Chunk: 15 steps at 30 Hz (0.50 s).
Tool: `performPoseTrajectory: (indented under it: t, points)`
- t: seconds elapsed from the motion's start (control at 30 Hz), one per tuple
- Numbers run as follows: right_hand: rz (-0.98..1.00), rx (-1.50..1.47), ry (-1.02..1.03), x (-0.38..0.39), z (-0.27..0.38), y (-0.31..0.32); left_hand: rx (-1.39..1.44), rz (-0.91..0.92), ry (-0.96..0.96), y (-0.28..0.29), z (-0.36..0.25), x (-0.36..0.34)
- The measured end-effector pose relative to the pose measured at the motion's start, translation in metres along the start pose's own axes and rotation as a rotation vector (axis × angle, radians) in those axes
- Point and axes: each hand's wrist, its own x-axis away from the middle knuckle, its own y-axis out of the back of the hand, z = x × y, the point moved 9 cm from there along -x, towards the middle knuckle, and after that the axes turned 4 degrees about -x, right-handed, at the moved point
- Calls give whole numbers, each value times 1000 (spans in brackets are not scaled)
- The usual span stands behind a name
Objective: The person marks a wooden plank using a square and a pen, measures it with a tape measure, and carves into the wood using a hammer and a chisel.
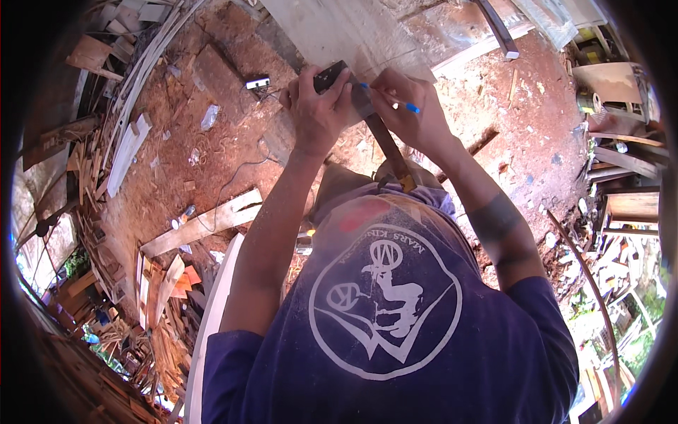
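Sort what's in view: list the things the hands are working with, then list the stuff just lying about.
In use:
left hand pressing a black-handled square
right hand gripping a blue pen
pale flat wooden board

Lying about:
long pale plank on the sawdust floor
scrap wood pile
thin black cable

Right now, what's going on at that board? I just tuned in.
A person is bent over a pale wooden board in a yard littered with sawdust and offcuts. The left hand presses a dark-handled square flat against the board, while the right hand holds a blue pen with its tip at the square's edge, as if marking a line. Loose planks lie on the ground to the person's left.
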Motion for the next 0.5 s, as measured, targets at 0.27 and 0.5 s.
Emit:
performPoseTrajectory:
  t: [0.27, 0.5]
  points:
    - [137, 13, 37, 28, 18, 10, -29, 4, 29, 4, 1, 2]
    - [152, 231, 27, -24, 2, -9, -7, 44, 29, 2, -1, 0]
